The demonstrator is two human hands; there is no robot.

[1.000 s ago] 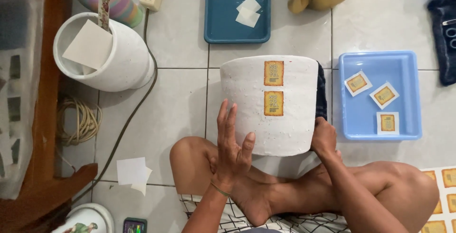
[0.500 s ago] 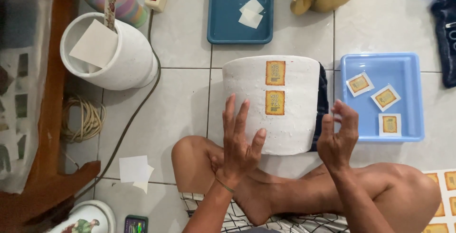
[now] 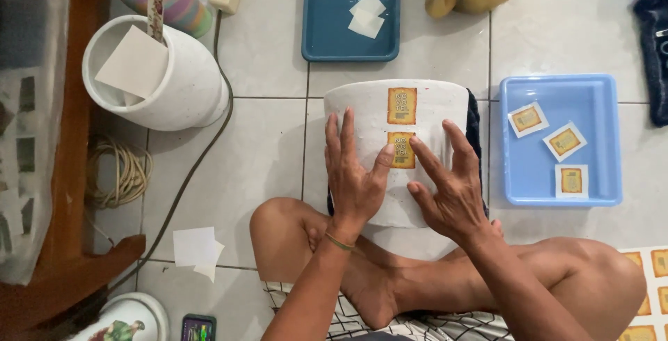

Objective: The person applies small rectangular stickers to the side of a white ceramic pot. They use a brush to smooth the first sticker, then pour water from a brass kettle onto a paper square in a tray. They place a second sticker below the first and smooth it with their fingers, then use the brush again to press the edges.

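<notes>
The left hand [image 3: 355, 174] lies spread and flat on the white pot [image 3: 396, 153], thumb at the lower orange label [image 3: 401, 149], while the right hand [image 3: 452, 188], fingers also spread, presses its forefinger on that label's edge, apparently smoothing it down. The pot rests on its side against the person's crossed legs on the tiled floor [image 3: 264, 139], which steadies it; more cut labels lie in the light blue tray [image 3: 598, 104] just right.

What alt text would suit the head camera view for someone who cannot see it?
Seen from above, a seated person's left hand and right hand press a small orange label onto a white pot lying on its side. A light blue tray of similar labels sits on the tiled floor.
</notes>
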